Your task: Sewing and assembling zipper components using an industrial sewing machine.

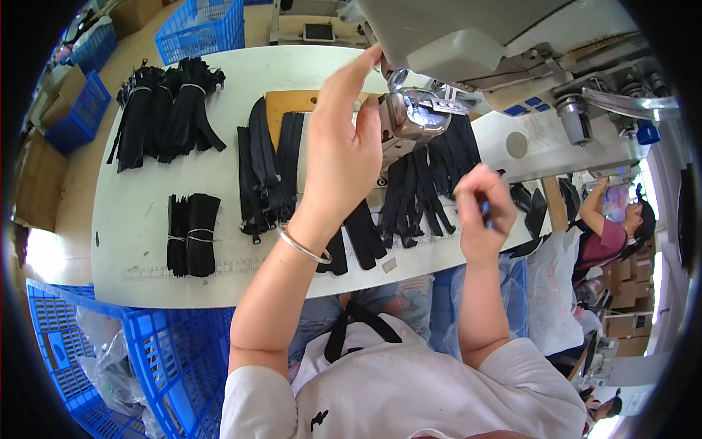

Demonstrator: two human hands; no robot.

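My left hand (338, 143), with a bangle at its wrist, reaches up to the sewing machine (457, 55). Its fingers stretch along the machine head beside the shiny metal presser area (420, 113), thumb apart, and it holds nothing that I can see. To the right, my right hand (479, 208) is curled around a small blue object (485, 208), mostly hidden by the fingers and blurred. Black zippers (417, 197) fan out on the table between my hands. Another stack of black zippers (259, 172) lies left of my left wrist, by a yellowish board (281, 102).
Tied zipper bundles (164, 110) lie at the table's far left, with a smaller tied bundle (194, 234) nearer me. A blue crate (146, 351) with plastic bags stands at the near left. Another blue crate (199, 33) is beyond the table. A person (610, 234) sits at the right.
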